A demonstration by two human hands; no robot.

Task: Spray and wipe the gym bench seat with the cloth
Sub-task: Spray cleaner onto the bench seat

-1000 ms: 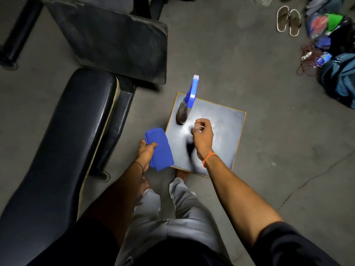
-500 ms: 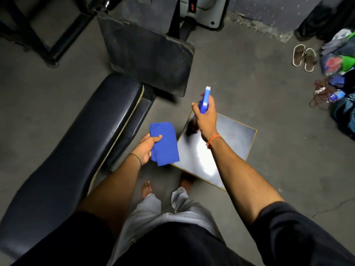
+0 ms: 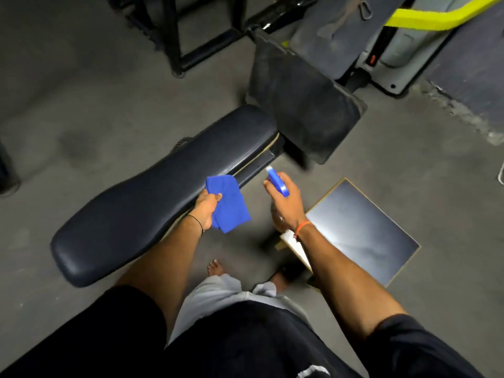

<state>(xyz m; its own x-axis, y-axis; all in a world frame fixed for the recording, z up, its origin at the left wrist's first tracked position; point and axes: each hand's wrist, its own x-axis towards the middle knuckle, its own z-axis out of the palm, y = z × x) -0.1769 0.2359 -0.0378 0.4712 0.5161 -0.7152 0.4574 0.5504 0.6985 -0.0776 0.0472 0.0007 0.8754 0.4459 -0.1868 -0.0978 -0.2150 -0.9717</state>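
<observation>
Currently we see the left hand (image 3: 207, 207) clenched on a folded blue cloth (image 3: 227, 203), thumb on top, most of the cloth hanging out past the fingers. The cloth's far corner overlaps the near edge of the black bench seat (image 3: 152, 192); whether it touches the pad we cannot tell. Just right of that grip, the right hand (image 3: 286, 205) is wrapped round a spray bottle (image 3: 276, 181), of which only the blue trigger head and its white nozzle show above the fingers. The nozzle points away from us toward the seat's far end, and the bottle is apart from the pad. Behind the right wrist lies a dark square board (image 3: 362, 230) on the floor (image 3: 81, 91).
</observation>
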